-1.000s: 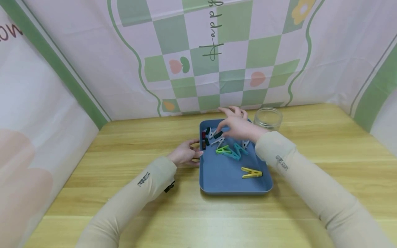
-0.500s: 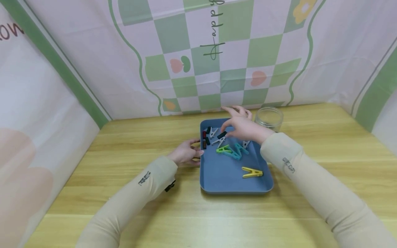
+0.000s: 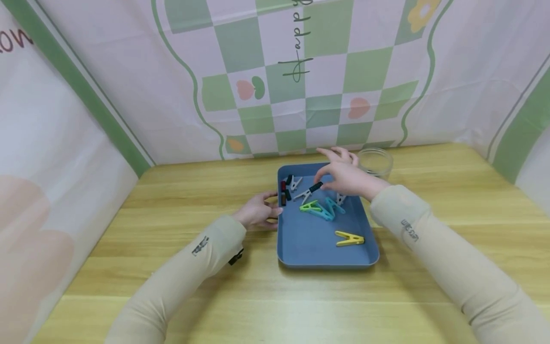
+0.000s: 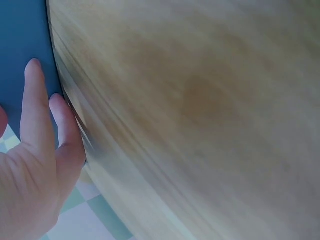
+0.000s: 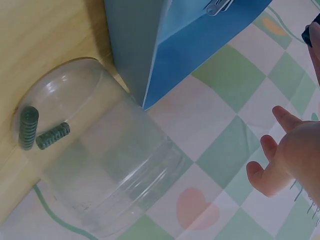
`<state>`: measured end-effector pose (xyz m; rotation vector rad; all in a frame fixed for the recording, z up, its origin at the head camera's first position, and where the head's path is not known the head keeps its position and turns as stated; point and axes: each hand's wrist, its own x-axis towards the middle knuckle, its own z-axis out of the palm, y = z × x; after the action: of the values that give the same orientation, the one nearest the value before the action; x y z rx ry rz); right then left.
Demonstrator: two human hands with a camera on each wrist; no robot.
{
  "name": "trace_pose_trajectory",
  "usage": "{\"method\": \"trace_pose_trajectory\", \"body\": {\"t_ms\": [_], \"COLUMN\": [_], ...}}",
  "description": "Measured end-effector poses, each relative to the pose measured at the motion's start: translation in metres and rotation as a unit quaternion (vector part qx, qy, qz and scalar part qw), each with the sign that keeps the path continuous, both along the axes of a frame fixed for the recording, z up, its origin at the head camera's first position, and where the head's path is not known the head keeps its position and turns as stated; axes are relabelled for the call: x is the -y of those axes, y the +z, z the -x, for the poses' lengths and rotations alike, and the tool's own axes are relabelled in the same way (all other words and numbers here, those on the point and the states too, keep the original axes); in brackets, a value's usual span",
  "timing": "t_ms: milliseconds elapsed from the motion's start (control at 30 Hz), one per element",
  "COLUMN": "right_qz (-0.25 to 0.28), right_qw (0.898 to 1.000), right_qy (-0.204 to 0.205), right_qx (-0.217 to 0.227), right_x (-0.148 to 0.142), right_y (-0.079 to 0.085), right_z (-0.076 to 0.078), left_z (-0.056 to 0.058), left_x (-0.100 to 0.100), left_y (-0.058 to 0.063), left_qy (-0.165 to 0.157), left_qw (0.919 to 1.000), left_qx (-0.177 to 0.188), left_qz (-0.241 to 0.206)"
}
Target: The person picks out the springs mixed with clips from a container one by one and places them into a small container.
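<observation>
A blue tray [image 3: 326,253] lies on the wooden table. At its left wall is my left hand [image 3: 258,211], its fairly straight fingers [image 4: 37,110] resting against the side. Over the tray's far part, my right hand [image 3: 348,177] pinches a small dark ribbed cylinder [image 3: 315,187] between thumb and forefinger, the other fingers spread. Just below the cylinder is a white clothespin [image 3: 302,196]. Lime green [image 3: 310,206] and teal clothespins [image 3: 323,213] lie mid-tray, and a yellow clothespin [image 3: 349,238] sits near the front right.
Behind the tray's right side stands a clear jar [image 5: 120,155]; two dark green ribbed cylinders [image 5: 53,135] are in it. Several small dark, red and brown pieces [image 3: 283,198] lie along the tray's left wall. A patterned cloth [image 3: 283,114] hangs behind the table.
My right hand has moved right with the dark cylinder pinched in it, toward the jar's side. The left hand stays at the tray wall.
</observation>
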<state>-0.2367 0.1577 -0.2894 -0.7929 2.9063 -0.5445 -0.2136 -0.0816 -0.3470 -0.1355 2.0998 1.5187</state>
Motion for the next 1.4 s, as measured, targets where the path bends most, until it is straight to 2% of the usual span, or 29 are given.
{"method": "trace_pose_trajectory", "body": {"t_ms": [633,1100,1400], "right_qz": [0.024,0.02,0.02], "right_qw": [0.999,0.999,0.998], "right_qy": [-0.029,-0.048,-0.058], "right_qx": [-0.003,-0.003,-0.001], "right_x": [-0.023,-0.041,-0.049], "right_y": [0.006,0.014,0.013], "right_z": [0.002,0.004,0.005], "left_z": [0.003,0.001,0.001], "left_x": [-0.001,0.0,-0.001], "left_y": [-0.001,0.003,0.002], "left_qy": [0.0,-0.002,-0.001], "left_qw": [1.0,1.0,0.9999], "left_qx": [0.003,0.003,0.003], "left_qz": [0.005,0.006,0.01]}}
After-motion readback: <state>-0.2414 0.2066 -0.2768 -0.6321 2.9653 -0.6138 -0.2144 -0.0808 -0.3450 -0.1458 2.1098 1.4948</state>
